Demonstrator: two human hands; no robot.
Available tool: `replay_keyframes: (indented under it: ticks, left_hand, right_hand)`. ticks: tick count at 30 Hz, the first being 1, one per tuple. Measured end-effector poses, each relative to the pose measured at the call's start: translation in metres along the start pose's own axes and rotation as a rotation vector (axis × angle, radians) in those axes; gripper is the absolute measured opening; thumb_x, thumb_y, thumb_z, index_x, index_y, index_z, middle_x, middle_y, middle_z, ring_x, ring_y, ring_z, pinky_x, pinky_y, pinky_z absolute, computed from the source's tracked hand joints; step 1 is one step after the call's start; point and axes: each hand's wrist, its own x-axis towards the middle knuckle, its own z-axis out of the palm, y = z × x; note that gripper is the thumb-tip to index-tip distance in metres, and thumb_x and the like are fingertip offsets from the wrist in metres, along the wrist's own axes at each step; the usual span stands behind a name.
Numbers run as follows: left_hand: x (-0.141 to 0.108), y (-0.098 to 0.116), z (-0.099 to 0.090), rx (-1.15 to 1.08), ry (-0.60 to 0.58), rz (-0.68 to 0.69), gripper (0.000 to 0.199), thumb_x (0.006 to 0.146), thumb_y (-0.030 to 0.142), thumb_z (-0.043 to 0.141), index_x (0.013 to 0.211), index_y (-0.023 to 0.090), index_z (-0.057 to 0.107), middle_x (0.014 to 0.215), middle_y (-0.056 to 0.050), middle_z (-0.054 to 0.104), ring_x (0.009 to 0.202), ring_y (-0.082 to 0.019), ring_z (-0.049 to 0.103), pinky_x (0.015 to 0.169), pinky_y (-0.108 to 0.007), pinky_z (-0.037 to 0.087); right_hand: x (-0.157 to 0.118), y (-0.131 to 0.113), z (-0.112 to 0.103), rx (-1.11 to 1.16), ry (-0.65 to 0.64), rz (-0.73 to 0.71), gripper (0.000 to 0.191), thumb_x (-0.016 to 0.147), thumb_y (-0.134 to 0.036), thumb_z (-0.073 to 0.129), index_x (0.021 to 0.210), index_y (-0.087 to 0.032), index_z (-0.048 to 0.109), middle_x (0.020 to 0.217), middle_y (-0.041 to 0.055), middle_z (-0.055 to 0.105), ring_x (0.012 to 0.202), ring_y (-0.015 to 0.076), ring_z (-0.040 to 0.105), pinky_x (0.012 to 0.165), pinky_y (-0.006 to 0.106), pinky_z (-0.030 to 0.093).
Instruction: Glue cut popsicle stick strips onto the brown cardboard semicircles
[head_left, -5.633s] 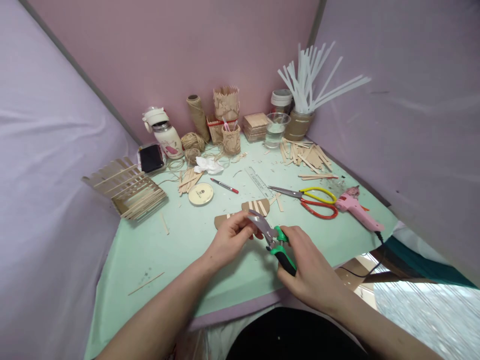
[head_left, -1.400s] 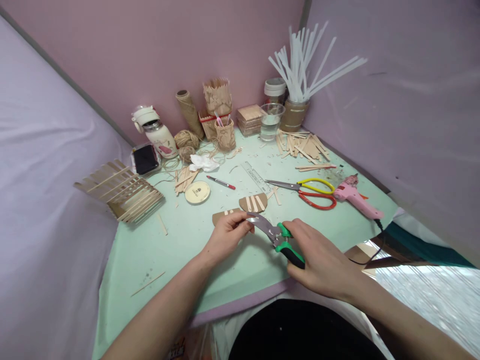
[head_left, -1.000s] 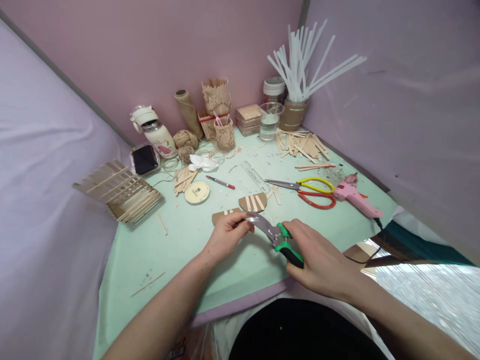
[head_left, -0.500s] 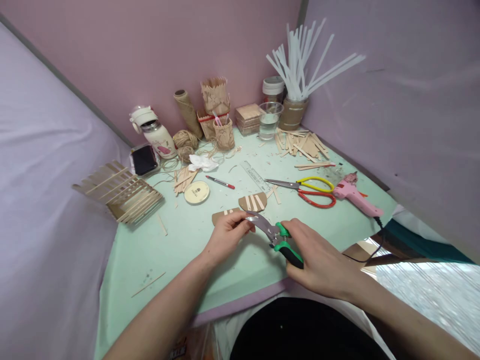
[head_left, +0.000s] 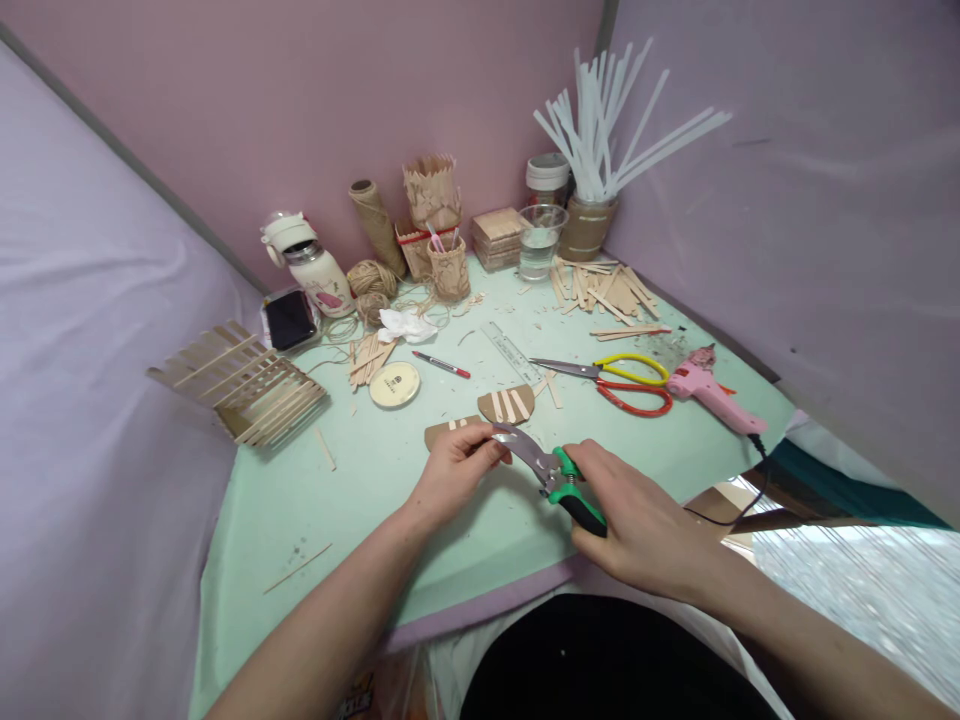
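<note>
My right hand (head_left: 637,520) is wrapped round the green and black handles of a pair of pruning shears (head_left: 536,460). Their curved metal blades point left, up to the fingertips of my left hand (head_left: 461,460). That hand is closed in a pinch at the blade tips; whatever it holds is too small and covered to make out. Just beyond lie two rounded brown cardboard pieces with pale wooden strips across them, one cardboard piece (head_left: 495,404) in full view and the other cardboard piece (head_left: 442,432) partly behind my left hand.
Scissors (head_left: 600,370) with yellow and red handles lie right of a clear ruler (head_left: 512,352). A pink glue gun (head_left: 712,390) rests at the right edge, its cord hanging down. A slatted stick basket (head_left: 262,400) stands left. A cup of water (head_left: 538,245) and an open bottle (head_left: 319,270) stand behind.
</note>
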Motion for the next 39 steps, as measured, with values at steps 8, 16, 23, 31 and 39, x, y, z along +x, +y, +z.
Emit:
replay_keyframes:
  ticks: [8, 16, 23, 31, 39]
  left_hand:
    - [0.001, -0.002, -0.002, 0.030, -0.014, 0.020, 0.023, 0.084, 0.032, 0.062, 0.068, 0.016, 0.067, 0.066, -0.001, 0.060, 0.063, -0.013, 0.049, 0.062, -0.026, 0.039]
    - [0.000, 0.001, 0.001, -0.156, -0.009, -0.074, 0.028, 0.087, 0.045, 0.063, 0.090, 0.017, 0.062, 0.069, -0.001, 0.066, 0.061, -0.010, 0.052, 0.059, -0.022, 0.041]
    - [0.000, -0.001, 0.004, -0.282, -0.023, -0.057, 0.034, 0.086, 0.048, 0.063, 0.097, 0.018, 0.056, 0.072, -0.002, 0.068, 0.064, -0.012, 0.061, 0.060, -0.024, 0.046]
    - [-0.001, -0.001, 0.006, -0.349, -0.020, -0.041, 0.031, 0.082, 0.044, 0.068, 0.094, 0.019, 0.057, 0.072, 0.000, 0.067, 0.061, -0.013, 0.064, 0.066, -0.029, 0.054]
    - [-0.002, -0.004, 0.007, -0.353, 0.026, -0.005, 0.024, 0.085, 0.040, 0.067, 0.092, 0.018, 0.060, 0.083, -0.002, 0.068, 0.073, -0.013, 0.065, 0.070, -0.030, 0.058]
  right_hand:
    - [-0.001, 0.000, -0.002, 0.054, -0.038, 0.070, 0.032, 0.073, -0.012, 0.052, 0.102, -0.024, 0.048, 0.087, 0.0012, 0.059, 0.072, 0.0185, 0.057, 0.063, 0.029, 0.044]
    - [0.002, 0.002, -0.008, 0.169, 0.107, 0.148, 0.039, 0.076, -0.017, 0.052, 0.114, -0.023, 0.046, 0.094, 0.0021, 0.058, 0.076, 0.0189, 0.058, 0.068, 0.032, 0.048]
    - [0.007, -0.006, 0.010, 0.055, 0.110, 0.053, 0.043, 0.073, -0.016, 0.054, 0.115, -0.022, 0.045, 0.103, 0.0084, 0.056, 0.092, 0.0257, 0.057, 0.076, 0.038, 0.048]
    - [0.012, -0.010, 0.026, -0.037, 0.180, 0.009, 0.044, 0.071, -0.018, 0.055, 0.114, -0.020, 0.043, 0.101, 0.0099, 0.054, 0.091, 0.0273, 0.055, 0.078, 0.043, 0.047]
    - [0.012, -0.012, 0.030, -0.018, 0.186, 0.012, 0.048, 0.073, -0.019, 0.053, 0.119, -0.015, 0.042, 0.104, 0.0132, 0.055, 0.095, 0.0292, 0.055, 0.081, 0.044, 0.048]
